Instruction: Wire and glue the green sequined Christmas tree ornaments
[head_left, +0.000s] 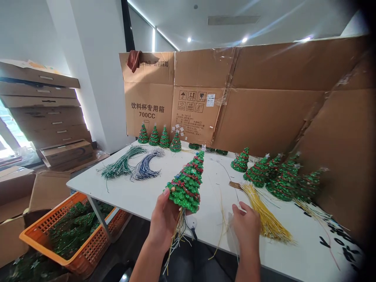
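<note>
Green glitter tree [185, 184] w/ red garland, tilted, held over front edge of white table [117, 192]; loose pale wires [177, 235] hang from its base. L hand [164, 223] grips it low, forearm up from bottom of frame; one fingertip pressed to tree's side, other fingers wrapped behind, mostly hidden. R hand [245, 225] hovers over table, just beside yellow wire bunch [266, 213]; fingers loosely curled, slightly apart, thin pale strands close by. Pinch or no pinch: can't tell. Green, blue wire bunches [125, 164] lie on table, more trees [154, 135] along cardboard sheet [258, 90]. Orange crate [76, 239] of green pieces on floor, L.
</note>
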Available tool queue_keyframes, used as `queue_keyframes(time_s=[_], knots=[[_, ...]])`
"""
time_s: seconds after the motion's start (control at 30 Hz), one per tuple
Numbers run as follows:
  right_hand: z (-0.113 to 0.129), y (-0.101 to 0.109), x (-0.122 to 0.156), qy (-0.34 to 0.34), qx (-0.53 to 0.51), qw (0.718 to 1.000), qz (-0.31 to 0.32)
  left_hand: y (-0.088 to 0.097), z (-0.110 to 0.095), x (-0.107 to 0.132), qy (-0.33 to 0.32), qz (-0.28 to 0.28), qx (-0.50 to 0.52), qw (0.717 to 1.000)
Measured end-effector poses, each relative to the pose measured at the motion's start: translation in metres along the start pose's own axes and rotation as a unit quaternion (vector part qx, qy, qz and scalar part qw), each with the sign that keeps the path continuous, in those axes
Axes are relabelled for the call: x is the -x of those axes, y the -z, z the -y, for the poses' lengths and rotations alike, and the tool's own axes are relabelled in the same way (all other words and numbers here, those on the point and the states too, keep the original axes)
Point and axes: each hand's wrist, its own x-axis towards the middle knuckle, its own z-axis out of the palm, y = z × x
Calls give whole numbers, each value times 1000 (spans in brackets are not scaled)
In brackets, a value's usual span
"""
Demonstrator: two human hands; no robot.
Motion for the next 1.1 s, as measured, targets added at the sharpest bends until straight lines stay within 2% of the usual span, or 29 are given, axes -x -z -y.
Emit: queue_keyframes(time_s=[0.17,0.23,0.4,0.53,0.67,0.8,0.9,1.1], knots=[[6,9,2,-33,67,997,-30,2,2,0,-4,2,-5,1000],[10,10,3,-36,103,994,-8,2,2,0,-4,4,-7,1000],[24,7,10,-41,196,974,104,-1,2,0,-9,9,-15,1000],[32,5,14,-63,243,960,125,-1,1,0,-13,7,-18,1000],[30,5,13,-82,251,955,137,1,1,1,-14,7,-14,1000],[24,2,12,-89,230,962,118,0,0,1,-17,5,-17,1000],[19,2,12,-96,176,976,85,1,1,1,-22,0,-11,1000],[22,14,16,-100,-42,994,-3,4,0,1,-16,11,21,1000]])
